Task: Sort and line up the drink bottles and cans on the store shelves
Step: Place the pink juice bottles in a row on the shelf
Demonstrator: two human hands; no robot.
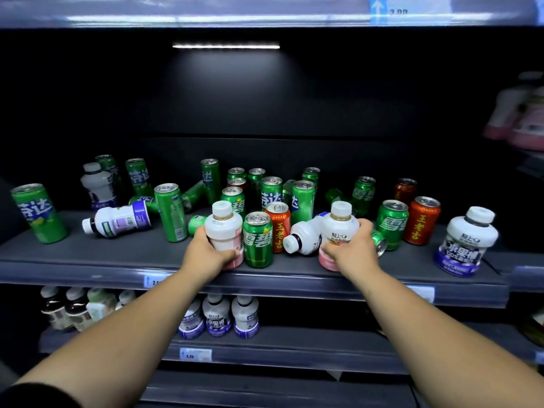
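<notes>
雪碧 on green can [258, 240] — 王老吉 on red can [421, 222].

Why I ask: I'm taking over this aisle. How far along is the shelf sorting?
Done: three purple-label bottles stand in a row on the lower shelf. In hand: left-hand grip holds one pink-label bottle, right-hand grip another. Left: green cans and red cans are mixed on the middle shelf, some toppled.

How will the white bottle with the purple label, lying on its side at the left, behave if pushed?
The purple-label bottle is round and lies flat, so it would probably roll on the shelf. Its base is close to the tall green can, which looks narrow and might tip.
</notes>
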